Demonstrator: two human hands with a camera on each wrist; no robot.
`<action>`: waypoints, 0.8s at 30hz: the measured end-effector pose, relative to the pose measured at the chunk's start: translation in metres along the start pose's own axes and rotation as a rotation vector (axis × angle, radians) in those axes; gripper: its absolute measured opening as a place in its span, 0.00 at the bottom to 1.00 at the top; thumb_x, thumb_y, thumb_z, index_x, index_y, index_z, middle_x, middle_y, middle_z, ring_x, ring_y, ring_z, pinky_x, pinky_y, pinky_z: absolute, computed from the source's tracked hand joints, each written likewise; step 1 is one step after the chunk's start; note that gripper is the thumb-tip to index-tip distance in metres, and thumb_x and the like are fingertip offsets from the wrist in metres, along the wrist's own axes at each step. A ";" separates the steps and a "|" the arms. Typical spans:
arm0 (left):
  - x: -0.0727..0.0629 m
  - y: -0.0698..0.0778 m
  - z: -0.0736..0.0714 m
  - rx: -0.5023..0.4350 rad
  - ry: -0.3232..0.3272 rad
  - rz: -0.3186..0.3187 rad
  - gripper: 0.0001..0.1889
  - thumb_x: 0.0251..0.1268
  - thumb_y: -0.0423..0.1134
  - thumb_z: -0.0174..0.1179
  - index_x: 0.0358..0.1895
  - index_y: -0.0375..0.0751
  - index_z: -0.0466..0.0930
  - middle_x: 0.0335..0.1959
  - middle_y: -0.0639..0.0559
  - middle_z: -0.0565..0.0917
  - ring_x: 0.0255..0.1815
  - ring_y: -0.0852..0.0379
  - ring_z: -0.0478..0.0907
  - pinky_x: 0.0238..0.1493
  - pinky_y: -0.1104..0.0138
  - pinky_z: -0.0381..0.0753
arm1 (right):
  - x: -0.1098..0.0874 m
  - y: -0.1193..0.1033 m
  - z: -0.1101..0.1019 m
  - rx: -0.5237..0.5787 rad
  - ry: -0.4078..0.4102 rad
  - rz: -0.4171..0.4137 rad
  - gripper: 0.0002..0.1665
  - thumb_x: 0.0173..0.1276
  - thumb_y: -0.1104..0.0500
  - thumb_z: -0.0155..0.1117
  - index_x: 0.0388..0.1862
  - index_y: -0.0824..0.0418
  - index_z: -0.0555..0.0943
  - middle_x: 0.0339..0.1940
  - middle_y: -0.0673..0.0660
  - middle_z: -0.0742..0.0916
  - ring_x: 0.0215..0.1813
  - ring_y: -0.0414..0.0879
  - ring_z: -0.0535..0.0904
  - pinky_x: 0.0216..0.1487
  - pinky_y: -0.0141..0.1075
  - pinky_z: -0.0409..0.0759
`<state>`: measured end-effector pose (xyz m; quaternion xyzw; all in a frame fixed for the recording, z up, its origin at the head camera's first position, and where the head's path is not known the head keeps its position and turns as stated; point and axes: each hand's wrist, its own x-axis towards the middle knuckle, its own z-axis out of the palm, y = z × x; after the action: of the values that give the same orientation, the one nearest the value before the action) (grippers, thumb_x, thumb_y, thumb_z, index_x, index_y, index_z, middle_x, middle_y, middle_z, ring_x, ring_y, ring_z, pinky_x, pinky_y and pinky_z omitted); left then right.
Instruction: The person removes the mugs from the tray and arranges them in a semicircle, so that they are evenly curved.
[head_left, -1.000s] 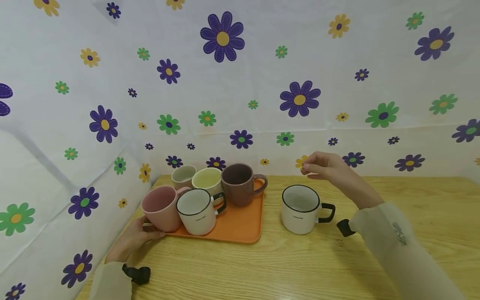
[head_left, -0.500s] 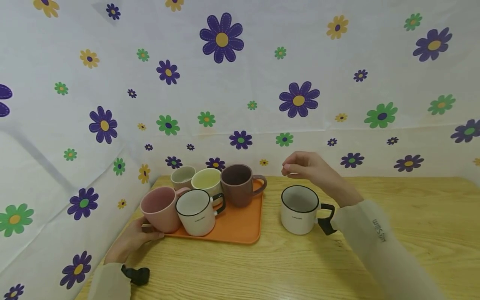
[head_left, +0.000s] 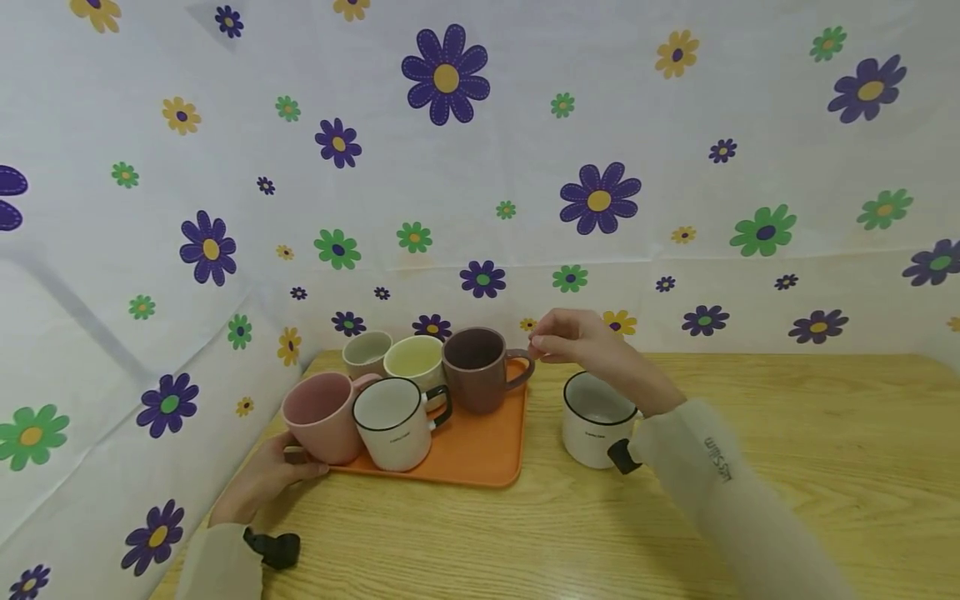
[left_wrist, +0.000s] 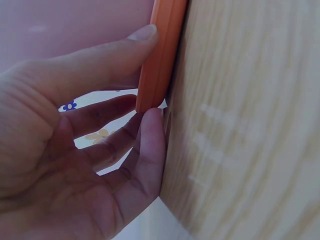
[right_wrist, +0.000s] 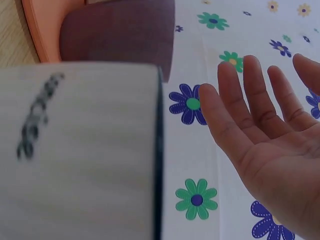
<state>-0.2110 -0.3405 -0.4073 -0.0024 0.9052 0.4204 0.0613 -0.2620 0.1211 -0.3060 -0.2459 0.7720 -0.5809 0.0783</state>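
My left hand (head_left: 266, 479) grips the near left corner of the orange tray (head_left: 480, 467), beside a pink mug (head_left: 322, 417). In the left wrist view the thumb (left_wrist: 110, 60) lies along the tray's rim, with the fingers bent against its edge. My right hand (head_left: 592, 346), holding nothing, hovers above and behind a white enamel mug (head_left: 592, 433) with a black rim. Its fingertips overlap the handle of the dark brown mug (head_left: 476, 375) in the head view. The right wrist view has its fingers (right_wrist: 257, 95) spread and loosely bent. The wrist hides the white mug's handle.
On the tray also stand a second white mug (head_left: 393, 429) with a black handle, a pale yellow cup (head_left: 412, 358) and a grey-green cup (head_left: 367, 350). A flower-printed sheet (head_left: 675, 125) hangs behind and left of the wooden table (head_left: 450, 542).
My right hand has moved left, from behind the lone white mug toward the dark brown mug's handle. The left hand, the tray and the mugs have stayed put.
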 end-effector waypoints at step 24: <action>0.000 0.001 0.000 -0.019 -0.005 -0.016 0.37 0.63 0.36 0.72 0.67 0.19 0.64 0.60 0.25 0.76 0.60 0.31 0.76 0.65 0.40 0.69 | 0.014 0.006 0.039 0.086 -0.174 -0.003 0.16 0.77 0.66 0.57 0.54 0.80 0.75 0.50 0.71 0.84 0.52 0.57 0.83 0.58 0.50 0.80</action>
<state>-0.2110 -0.3397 -0.4070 -0.0092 0.9009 0.4287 0.0669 -0.2600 0.0819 -0.3214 -0.2931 0.7362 -0.5901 0.1546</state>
